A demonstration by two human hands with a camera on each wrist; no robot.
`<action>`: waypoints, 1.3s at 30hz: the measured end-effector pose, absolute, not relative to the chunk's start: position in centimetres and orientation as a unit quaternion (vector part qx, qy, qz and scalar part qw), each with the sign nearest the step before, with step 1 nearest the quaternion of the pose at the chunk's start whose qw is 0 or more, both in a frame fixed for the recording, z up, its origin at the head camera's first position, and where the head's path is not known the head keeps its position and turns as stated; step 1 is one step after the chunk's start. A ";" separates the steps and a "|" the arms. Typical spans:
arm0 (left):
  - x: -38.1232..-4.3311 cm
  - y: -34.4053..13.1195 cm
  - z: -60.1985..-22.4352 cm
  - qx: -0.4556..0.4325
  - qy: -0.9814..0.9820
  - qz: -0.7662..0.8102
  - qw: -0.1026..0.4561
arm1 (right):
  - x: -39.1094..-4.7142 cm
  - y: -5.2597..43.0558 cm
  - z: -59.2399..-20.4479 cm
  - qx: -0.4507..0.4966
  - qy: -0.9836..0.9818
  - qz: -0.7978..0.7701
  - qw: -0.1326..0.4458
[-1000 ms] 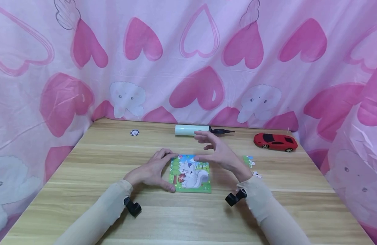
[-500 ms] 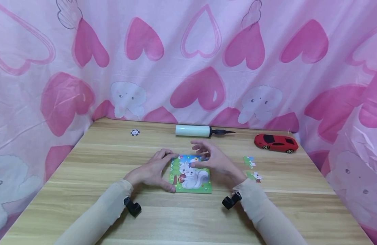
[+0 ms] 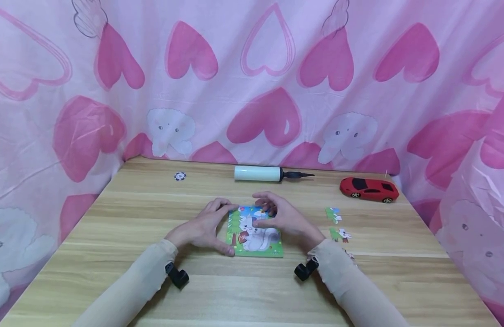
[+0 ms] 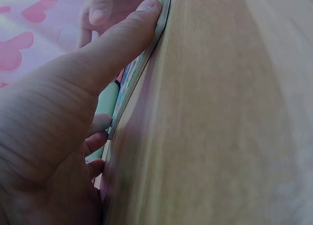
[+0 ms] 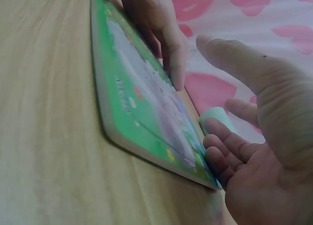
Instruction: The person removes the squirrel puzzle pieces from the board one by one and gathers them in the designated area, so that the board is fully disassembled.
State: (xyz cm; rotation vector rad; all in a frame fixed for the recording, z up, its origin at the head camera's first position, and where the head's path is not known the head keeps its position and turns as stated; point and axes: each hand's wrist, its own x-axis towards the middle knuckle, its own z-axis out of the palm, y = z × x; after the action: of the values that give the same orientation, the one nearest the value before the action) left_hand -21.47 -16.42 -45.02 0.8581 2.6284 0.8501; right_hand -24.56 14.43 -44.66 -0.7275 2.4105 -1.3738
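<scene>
A square jigsaw puzzle [image 3: 256,238] with a white squirrel holding a nut lies flat on the table. My left hand [image 3: 204,227] holds it along the left side, thumb at the near corner and fingers at the far one; in the left wrist view the thumb [image 4: 127,36] rests on its edge. My right hand [image 3: 282,218] hovers over the upper right part, fingers loosely bent. The right wrist view shows nothing in that hand [image 5: 274,137], its fingertips close to the puzzle's edge [image 5: 161,164].
Right of the puzzle lie loose jigsaw pieces [image 3: 333,215], one partly behind the right forearm. A red toy car [image 3: 369,190] stands at the back right. Along the back are a pale hand pump [image 3: 257,174] and a poker chip [image 3: 180,176]. Pink curtain [image 3: 211,100] surrounds the table.
My right hand has come nearer and slightly left, lower over the puzzle, and more of the loose pieces shows beside its forearm. The left hand stays in place.
</scene>
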 end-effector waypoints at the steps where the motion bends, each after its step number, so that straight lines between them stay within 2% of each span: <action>1: -21.5 -16.4 -45.0 0.295 0.902 0.292 0.123 | -24.6 14.4 -44.7 -0.249 0.835 -0.472 0.136; 18: -21.4 -16.4 -44.8 0.301 0.901 0.288 0.120 | -24.3 13.0 -45.2 -0.263 0.870 -0.403 0.107; 32: -21.4 -16.4 -44.9 0.298 0.901 0.290 0.124 | -24.3 12.8 -45.0 -0.252 0.882 -0.376 0.131; 39: -21.5 -16.4 -44.9 0.297 0.901 0.290 0.124 | -24.2 12.8 -44.8 -0.277 0.883 -0.356 0.132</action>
State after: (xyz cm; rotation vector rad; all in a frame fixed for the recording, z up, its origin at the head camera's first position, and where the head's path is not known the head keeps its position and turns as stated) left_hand -21.54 -16.38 -44.89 0.8653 2.6272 0.8456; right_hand -24.16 12.78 -44.80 -0.8032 2.5620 -1.0330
